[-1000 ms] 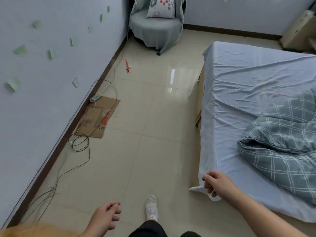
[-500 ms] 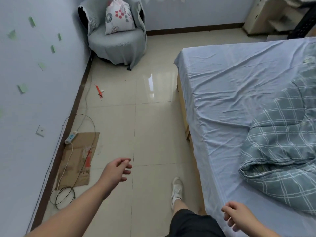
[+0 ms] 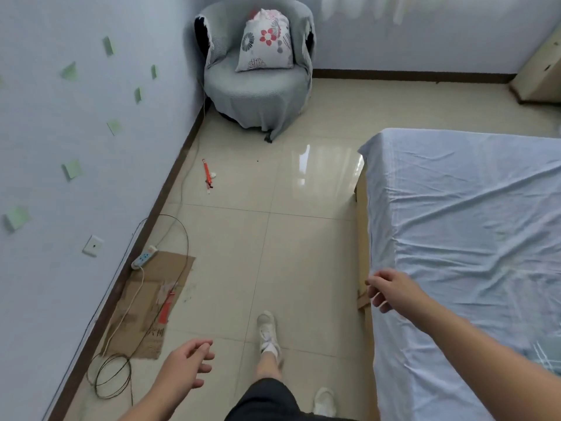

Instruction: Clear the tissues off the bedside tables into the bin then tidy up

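Holding nothing: left hand (image 3: 188,367) loosely curled above the floor (image 3: 303,253), right hand (image 3: 391,291) relaxed at the side edge of the bed (image 3: 455,208). No tissues, bedside tables or bin in view. Probably light, soft, crushable; best pinched anywhere.

The right grip (image 3: 391,288), which a second ago pinched a white corner at the edge of the bed (image 3: 470,223) and then dropped low, has come up again beside the sheet's edge, fingers loosely curled on nothing. The left grip (image 3: 185,367) reached out over the floor (image 3: 303,238) and has since drawn back lower. The person has stepped forward: a second shoe (image 3: 324,401) now shows behind the first shoe (image 3: 267,329). The quilt (image 3: 546,354) has slid almost out of sight at the right.
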`<action>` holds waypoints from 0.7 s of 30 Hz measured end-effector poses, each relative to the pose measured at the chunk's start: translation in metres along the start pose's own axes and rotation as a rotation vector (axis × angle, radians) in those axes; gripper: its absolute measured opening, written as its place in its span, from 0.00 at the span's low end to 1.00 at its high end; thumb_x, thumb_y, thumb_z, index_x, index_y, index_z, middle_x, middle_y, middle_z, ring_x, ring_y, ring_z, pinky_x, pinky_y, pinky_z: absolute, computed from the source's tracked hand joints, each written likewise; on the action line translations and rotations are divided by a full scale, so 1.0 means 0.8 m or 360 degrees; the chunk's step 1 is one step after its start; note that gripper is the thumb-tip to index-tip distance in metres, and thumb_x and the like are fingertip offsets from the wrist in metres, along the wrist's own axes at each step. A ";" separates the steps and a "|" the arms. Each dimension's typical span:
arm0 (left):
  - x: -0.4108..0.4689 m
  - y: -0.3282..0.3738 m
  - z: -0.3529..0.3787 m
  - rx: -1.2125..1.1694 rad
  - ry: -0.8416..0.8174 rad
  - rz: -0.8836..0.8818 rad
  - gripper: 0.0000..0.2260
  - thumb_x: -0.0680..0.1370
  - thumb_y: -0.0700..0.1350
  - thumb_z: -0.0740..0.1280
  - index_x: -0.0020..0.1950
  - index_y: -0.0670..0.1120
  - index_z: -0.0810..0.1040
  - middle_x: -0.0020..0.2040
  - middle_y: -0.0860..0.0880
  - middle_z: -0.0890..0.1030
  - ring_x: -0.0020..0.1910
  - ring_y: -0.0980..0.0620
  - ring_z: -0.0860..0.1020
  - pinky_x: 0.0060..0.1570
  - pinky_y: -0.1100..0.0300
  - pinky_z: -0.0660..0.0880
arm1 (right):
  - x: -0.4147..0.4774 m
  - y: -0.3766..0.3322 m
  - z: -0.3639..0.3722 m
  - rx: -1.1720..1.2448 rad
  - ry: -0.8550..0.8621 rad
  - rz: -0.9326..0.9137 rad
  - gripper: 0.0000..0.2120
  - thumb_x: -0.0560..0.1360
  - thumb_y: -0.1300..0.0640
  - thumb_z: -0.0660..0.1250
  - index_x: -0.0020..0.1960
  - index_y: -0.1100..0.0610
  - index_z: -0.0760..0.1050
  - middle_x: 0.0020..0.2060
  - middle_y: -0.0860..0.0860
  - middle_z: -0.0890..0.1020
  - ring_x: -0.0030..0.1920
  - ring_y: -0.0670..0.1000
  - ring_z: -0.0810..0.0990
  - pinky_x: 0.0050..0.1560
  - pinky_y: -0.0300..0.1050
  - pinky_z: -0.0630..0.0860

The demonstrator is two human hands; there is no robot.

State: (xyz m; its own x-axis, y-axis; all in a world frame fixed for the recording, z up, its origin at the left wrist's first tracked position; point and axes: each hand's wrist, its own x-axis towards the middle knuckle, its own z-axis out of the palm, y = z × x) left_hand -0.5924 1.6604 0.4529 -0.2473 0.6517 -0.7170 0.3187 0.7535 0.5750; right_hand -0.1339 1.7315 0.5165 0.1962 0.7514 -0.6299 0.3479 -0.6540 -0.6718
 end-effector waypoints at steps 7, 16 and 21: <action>0.158 0.085 -0.014 0.0036 -0.0062 -0.0157 0.07 0.85 0.44 0.66 0.56 0.48 0.84 0.49 0.45 0.87 0.42 0.45 0.83 0.37 0.55 0.77 | 0.139 -0.104 0.017 -0.0094 0.0001 0.0067 0.09 0.83 0.57 0.66 0.48 0.60 0.82 0.39 0.57 0.85 0.35 0.53 0.82 0.33 0.45 0.79; 0.309 0.429 0.007 0.0261 -0.0315 0.0290 0.08 0.86 0.46 0.65 0.57 0.51 0.84 0.51 0.47 0.87 0.45 0.48 0.83 0.40 0.55 0.79 | 0.207 -0.115 -0.018 0.0036 0.0088 0.0505 0.11 0.83 0.60 0.65 0.46 0.64 0.81 0.35 0.58 0.84 0.31 0.53 0.79 0.29 0.42 0.74; 0.371 0.596 0.071 0.0262 -0.0365 0.0469 0.08 0.86 0.46 0.64 0.58 0.51 0.83 0.51 0.47 0.87 0.46 0.48 0.84 0.42 0.54 0.81 | 0.284 -0.093 -0.064 0.0196 0.0194 0.0727 0.10 0.81 0.62 0.67 0.45 0.67 0.81 0.30 0.56 0.83 0.27 0.54 0.77 0.28 0.44 0.70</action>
State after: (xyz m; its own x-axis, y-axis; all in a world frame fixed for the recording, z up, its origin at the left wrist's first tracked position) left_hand -0.4619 2.2081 0.4917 0.0809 0.7877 -0.6108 0.4925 0.5011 0.7115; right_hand -0.0679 1.9556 0.4431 0.4119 0.3851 -0.8259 0.0915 -0.9192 -0.3830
